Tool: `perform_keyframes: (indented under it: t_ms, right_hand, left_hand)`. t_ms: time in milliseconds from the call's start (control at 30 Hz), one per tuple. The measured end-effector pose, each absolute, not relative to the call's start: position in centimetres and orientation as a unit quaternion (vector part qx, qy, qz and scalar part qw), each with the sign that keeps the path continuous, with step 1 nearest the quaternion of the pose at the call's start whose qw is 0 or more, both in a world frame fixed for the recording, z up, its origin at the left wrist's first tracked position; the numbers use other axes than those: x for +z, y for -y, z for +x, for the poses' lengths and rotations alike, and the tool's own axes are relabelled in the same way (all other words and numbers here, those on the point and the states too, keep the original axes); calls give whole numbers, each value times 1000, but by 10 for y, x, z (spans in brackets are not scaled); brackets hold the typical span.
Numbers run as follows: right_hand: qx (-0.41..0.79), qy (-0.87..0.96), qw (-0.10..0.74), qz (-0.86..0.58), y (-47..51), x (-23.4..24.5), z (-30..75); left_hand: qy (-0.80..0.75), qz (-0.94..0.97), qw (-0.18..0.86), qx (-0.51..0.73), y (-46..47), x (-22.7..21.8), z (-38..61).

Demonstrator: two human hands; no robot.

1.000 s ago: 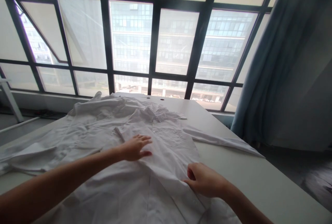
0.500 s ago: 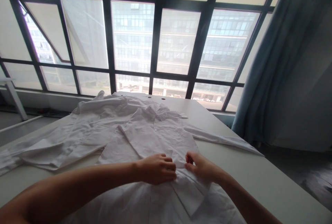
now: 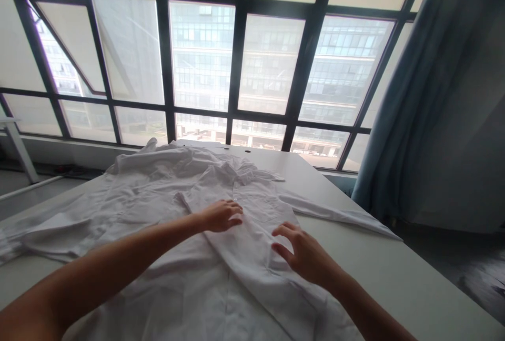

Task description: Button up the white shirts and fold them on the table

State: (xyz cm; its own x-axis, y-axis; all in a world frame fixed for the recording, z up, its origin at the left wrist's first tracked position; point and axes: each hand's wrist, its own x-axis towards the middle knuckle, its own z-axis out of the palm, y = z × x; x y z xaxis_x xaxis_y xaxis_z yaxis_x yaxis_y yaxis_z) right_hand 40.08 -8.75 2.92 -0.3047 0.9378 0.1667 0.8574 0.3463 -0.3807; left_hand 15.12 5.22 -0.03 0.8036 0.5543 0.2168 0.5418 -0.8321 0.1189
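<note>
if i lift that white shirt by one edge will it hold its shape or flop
Probably floppy: the white shirt lies creased and rumpled on the table. Likely light, since its thin sleeve lies flat. Pushed, it would probably bunch rather than slide whole.

No readable text or labels

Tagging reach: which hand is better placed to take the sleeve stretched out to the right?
Right, probably. The right hand is open at the edge of the shirt nearest that sleeve; the left hand lies flat mid-shirt, farther off.
</note>
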Motion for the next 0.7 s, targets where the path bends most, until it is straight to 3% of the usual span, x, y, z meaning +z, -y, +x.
perform_keyframes:
  t_ms: [100, 267, 700]
  right_hand:
    - [127, 849, 188, -477, 89, 22, 381]
    - [183, 896, 74, -397, 87, 11, 368]
    - [219, 892, 41, -392, 90, 9, 369]
  left_hand:
    - [-410, 906, -41, 90, -107, -9, 121]
    - [-522, 851, -54, 26, -177, -17, 82]
    - [-574, 818, -8, 14, -196, -24, 72]
